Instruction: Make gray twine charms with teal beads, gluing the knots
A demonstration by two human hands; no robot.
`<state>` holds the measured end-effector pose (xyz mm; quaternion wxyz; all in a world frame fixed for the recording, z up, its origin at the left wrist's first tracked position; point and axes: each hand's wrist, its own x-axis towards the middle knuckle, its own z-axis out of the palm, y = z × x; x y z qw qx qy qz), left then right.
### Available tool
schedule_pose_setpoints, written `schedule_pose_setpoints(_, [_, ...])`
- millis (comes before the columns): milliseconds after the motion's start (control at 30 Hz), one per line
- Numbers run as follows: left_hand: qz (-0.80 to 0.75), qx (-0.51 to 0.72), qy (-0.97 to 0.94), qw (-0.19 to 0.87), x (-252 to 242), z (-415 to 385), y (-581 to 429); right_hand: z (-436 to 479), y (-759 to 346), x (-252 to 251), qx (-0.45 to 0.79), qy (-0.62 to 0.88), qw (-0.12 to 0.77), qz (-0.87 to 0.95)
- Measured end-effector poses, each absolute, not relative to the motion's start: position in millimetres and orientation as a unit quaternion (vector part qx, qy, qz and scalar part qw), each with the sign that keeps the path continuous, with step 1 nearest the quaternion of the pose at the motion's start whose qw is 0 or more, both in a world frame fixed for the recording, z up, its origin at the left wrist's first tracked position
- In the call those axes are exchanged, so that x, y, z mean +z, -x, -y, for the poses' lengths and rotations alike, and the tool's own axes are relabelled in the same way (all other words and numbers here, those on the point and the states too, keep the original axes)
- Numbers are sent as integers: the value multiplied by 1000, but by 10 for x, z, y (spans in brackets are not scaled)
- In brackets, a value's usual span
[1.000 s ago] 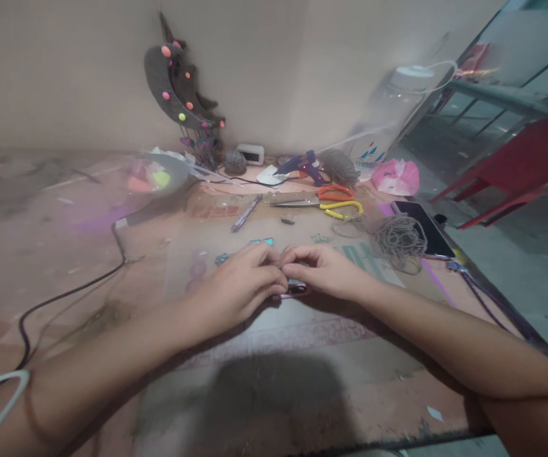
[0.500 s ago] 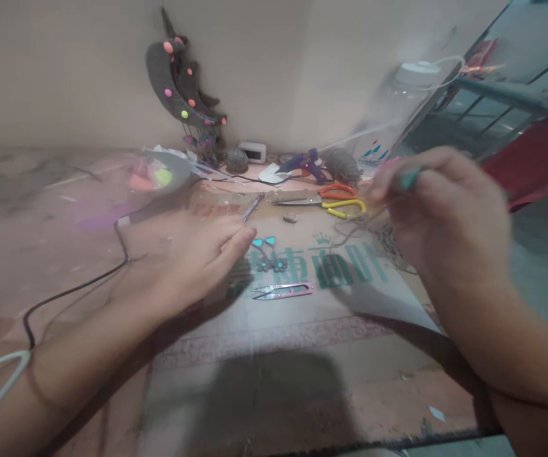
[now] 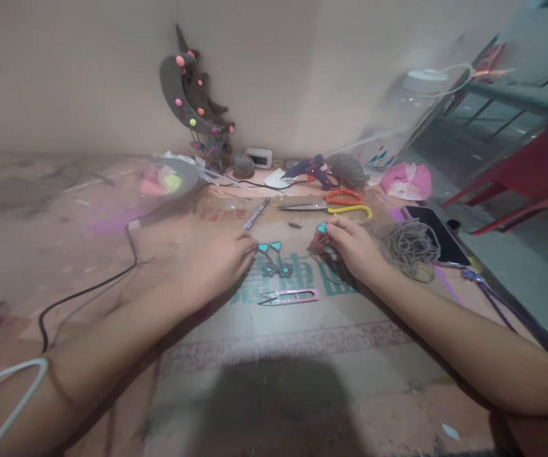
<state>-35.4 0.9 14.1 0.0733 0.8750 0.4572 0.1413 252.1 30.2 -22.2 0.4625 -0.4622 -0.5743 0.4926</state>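
On the printed sheet lies a grey cord ornament (image 3: 277, 271) with two teal hearts at the top and two flowers with teal centres below. My left hand (image 3: 228, 257) rests beside it, fingers curled together at the edge of the left heart; anything inside them is hidden. Between the thumb and fingers of my right hand (image 3: 352, 244) is another teal heart piece (image 3: 322, 227), with grey cord hanging beneath it. Pink thread snips (image 3: 305, 293) lie closer to me, below the ornament. Grey yarn (image 3: 409, 247) sits loosely heaped beside my right wrist.
Scissors (image 3: 345, 206) with orange and yellow handles, a pen (image 3: 257, 214) and a hot glue gun (image 3: 309, 170) lie further back. A phone (image 3: 433, 231) is at the right edge, a water bottle (image 3: 397, 120) behind. A black cable (image 3: 83, 289) crosses the left side.
My right hand has come down and leftward from its raised position to the sheet, carrying the teal heart piece. My left hand stays by the ornament, its fingers now more curled.
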Motion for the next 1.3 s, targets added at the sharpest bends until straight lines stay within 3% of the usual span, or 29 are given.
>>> schedule_pose_setpoints(567, [-455,-29,-888,-58,60,108,334,-251,-2466,-136,499,504,423,563])
schedule_pose_setpoints(767, [-425,5,-905,11,53,85,299,-252,-2459,-136,502,510,419,559])
schedule_pose_setpoints(967, [-489,39,-871,-21,42,63,298,-248,-2451,-116,500,520,405,563])
schedule_pose_setpoints(1167, [-370,111,-922,9,40,173,181,-245,-2453,-116,516,517,404,551])
schedule_pose_setpoints(1300, [-391,109,-914,-23,-85,89,246,-238,-2447,-101,523,520,395,548])
